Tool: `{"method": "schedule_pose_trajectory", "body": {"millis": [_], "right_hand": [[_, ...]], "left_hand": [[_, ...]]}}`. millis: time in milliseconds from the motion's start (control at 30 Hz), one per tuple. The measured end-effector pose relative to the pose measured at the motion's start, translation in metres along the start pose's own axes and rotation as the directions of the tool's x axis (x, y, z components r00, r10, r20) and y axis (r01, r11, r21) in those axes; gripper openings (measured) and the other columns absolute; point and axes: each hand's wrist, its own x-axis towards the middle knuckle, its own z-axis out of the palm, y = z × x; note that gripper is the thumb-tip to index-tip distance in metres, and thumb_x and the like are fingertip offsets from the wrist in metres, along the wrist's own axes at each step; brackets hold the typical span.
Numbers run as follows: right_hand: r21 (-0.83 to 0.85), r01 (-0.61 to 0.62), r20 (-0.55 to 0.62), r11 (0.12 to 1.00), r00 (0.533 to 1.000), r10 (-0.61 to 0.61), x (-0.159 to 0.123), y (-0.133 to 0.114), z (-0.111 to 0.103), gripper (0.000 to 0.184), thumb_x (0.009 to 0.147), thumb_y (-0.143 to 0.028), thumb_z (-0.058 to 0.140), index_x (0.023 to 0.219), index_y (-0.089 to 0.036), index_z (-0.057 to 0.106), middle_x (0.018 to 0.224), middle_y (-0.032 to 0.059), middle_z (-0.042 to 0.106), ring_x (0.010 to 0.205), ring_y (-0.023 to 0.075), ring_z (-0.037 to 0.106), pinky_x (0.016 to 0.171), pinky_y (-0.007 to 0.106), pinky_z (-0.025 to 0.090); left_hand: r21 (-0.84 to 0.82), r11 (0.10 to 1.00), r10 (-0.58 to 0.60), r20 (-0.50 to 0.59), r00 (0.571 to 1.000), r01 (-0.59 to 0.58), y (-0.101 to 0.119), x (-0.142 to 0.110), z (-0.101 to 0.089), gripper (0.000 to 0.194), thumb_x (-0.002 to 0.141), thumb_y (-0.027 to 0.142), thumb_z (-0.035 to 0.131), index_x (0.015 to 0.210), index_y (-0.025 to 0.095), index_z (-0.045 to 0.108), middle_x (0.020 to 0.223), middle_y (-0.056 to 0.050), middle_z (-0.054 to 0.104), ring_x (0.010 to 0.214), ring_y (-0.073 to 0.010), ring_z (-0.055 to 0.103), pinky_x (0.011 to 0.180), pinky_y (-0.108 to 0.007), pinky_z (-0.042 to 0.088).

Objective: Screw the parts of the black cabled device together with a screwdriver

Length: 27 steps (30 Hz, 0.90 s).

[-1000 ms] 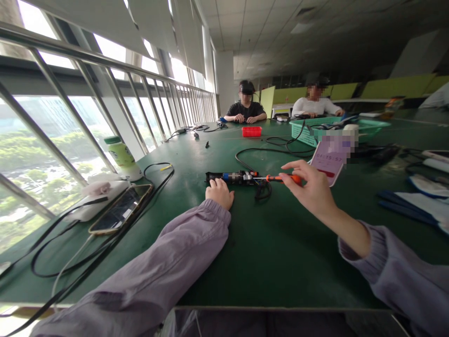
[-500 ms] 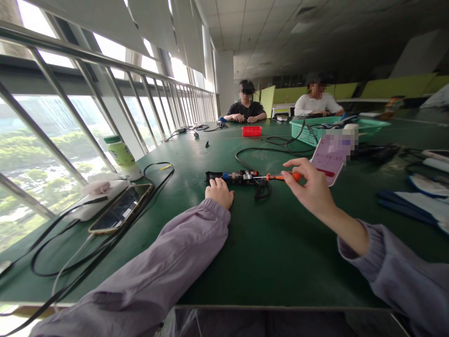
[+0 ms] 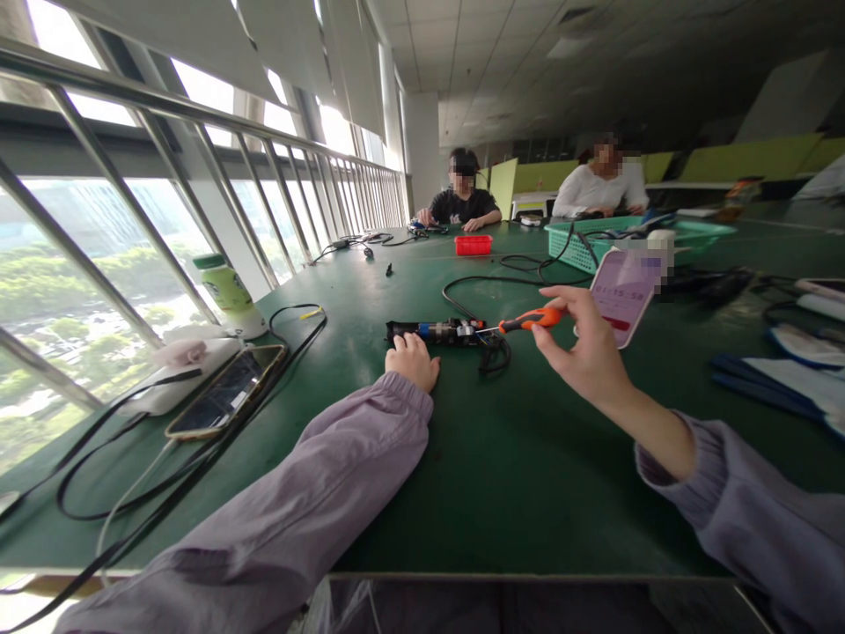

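A black tube-shaped device (image 3: 441, 333) with a blue band lies on the green table (image 3: 521, 467), small metal and dark parts showing at its right end. My left hand (image 3: 412, 361) rests over its near side with fingers curled onto it, holding it against the tabletop. In my right hand (image 3: 581, 339) is an orange-and-black screwdriver (image 3: 533, 320), gripped by its handle between thumb and fingers. The shaft slants down to the left and its tip meets the device's right end; the exact contact point is too small to make out. A short black cable loop (image 3: 495, 354) lies beside that end.
Behind my right hand leans a phone (image 3: 624, 295) showing a timer. A green basket (image 3: 571, 246) and a red tray (image 3: 473, 246) stand farther back. Left are another phone (image 3: 228, 392), cables and a green-capped bottle (image 3: 228, 295). Two people sit across the table.
My right hand has raised the screwdriver's handle slightly, so the shaft slopes more steeply. My left hand and the device have stayed put. The people opposite have shifted a little.
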Motion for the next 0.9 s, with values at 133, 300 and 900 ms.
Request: {"method": "schedule_pose_trajectory", "body": {"millis": [133, 300, 900], "right_hand": [[-0.007, -0.037, 0.097, 0.999, 0.995, 0.038, 0.0000, -0.0015, -0.0005, 0.020, 0.078, -0.029, 0.056, 0.096, -0.023, 0.054, 0.062, -0.0024, 0.052, 0.061, 0.0169, 0.056, 0.071, 0.035, 0.046], [-0.003, -0.052, 0.063, 0.999, 0.997, 0.052, -0.0006, 0.0002, 0.0004, 0.023, 0.078, -0.029, 0.056, 0.100, -0.024, 0.053, 0.068, -0.0009, 0.055, 0.067, 0.0181, 0.057, 0.070, 0.035, 0.046], [-0.016, -0.051, 0.151, 0.999, 0.987, 0.052, -0.0002, -0.0020, -0.0017, 0.023, 0.080, -0.031, 0.055, 0.100, -0.022, 0.053, 0.056, -0.0045, 0.050, 0.054, 0.0144, 0.051, 0.065, 0.031, 0.046]], "left_hand": [[0.005, 1.000, -0.005, 0.003, 1.000, 0.005, 0.0004, -0.0002, 0.0001, 0.058, 0.090, 0.038, 0.037, 0.133, 0.000, 0.037, 0.131, -0.021, 0.046, 0.121, -0.0304, 0.040, 0.089, -0.036, 0.045], [-0.003, 1.000, -0.005, -0.002, 1.000, 0.005, 0.0006, 0.0002, 0.0004, 0.057, 0.090, 0.038, 0.037, 0.133, -0.001, 0.038, 0.131, -0.022, 0.046, 0.120, -0.0306, 0.040, 0.088, -0.037, 0.044], [-0.002, 1.000, -0.003, -0.007, 1.000, 0.003, 0.0000, 0.0020, 0.0032, 0.057, 0.090, 0.039, 0.037, 0.133, 0.001, 0.038, 0.131, -0.021, 0.046, 0.120, -0.0302, 0.040, 0.088, -0.036, 0.044]]}}
